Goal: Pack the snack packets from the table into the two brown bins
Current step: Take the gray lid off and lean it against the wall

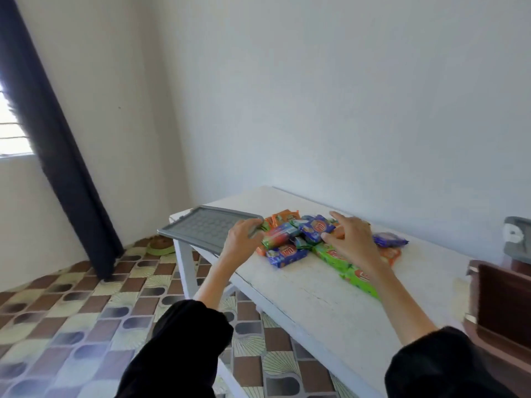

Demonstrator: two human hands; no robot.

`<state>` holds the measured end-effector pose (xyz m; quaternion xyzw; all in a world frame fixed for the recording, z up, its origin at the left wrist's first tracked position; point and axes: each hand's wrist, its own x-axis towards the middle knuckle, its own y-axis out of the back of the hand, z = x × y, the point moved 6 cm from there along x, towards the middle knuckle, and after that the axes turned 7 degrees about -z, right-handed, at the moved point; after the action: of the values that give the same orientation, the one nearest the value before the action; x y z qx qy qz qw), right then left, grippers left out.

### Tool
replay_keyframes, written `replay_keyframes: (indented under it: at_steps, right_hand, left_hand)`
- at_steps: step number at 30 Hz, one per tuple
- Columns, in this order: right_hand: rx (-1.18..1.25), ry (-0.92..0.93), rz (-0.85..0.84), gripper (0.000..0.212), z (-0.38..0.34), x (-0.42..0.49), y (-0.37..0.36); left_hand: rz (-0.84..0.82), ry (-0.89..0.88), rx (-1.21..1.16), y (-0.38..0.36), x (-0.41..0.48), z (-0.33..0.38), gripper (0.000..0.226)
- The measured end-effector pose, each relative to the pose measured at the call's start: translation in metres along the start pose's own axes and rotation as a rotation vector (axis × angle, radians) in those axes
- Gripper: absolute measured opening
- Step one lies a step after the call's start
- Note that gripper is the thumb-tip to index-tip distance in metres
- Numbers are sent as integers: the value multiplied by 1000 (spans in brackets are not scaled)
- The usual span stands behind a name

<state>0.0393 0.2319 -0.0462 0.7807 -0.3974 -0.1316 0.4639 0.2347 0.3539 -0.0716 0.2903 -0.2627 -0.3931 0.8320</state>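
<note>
Watching the feed from my end, I put the job at the gathering stage: the snack packets [304, 237] lie in a loose heap on the white table [316, 300], and I can see none in a bin. The left hand [241, 239] sits at the heap's left edge with its fingers curled, just beside the corner of a grey lid [207, 228] lying flat at the table's end. Whether it has a packet pinched I cannot tell. The right hand [352, 239] hovers over the heap's right side, fingers spread wide, holding nothing. I would cup the heap from both sides and lift a small stack rather than an armful, because the wrappers look like glossy film and the flat pillow shapes should slide off one another (the long green packets [356, 274] nearest me look likeliest to slip out). The blue packet [287, 255] is short and blocky, so easier to pinch by its sealed end. The brown bin [502, 300] stands at the right edge of view, well apart from the heap, its walls smooth and rigid. A second bin [520, 265] behind it has a grey cover on top.
</note>
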Motion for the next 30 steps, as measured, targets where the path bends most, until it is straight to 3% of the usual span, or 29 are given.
replay_keyframes:
  at_steps: [6, 11, 18, 22, 25, 30]
  right_hand:
    - [-8, 153, -170, 60, -98, 91, -94]
    - [-36, 200, -279, 61, -135, 146, -159]
    - [-136, 236, -422, 62, -141, 218, -227]
    - [-183, 228, -465, 67, -135, 257, -256]
    - [-303, 231, -489, 74, -127, 283, -272]
    - [-377, 186, -528, 74, -111, 302, -283]
  left_hand:
    - [49, 109, 4, 73, 47, -91, 34]
    - [75, 197, 10, 94, 74, -147, 36]
    - [127, 426, 80, 83, 92, -221, 42]
    - [4, 615, 85, 63, 93, -247, 56]
    - [-72, 705, 13, 50, 96, -256, 63]
    - [-22, 756, -191, 47, 105, -251, 69]
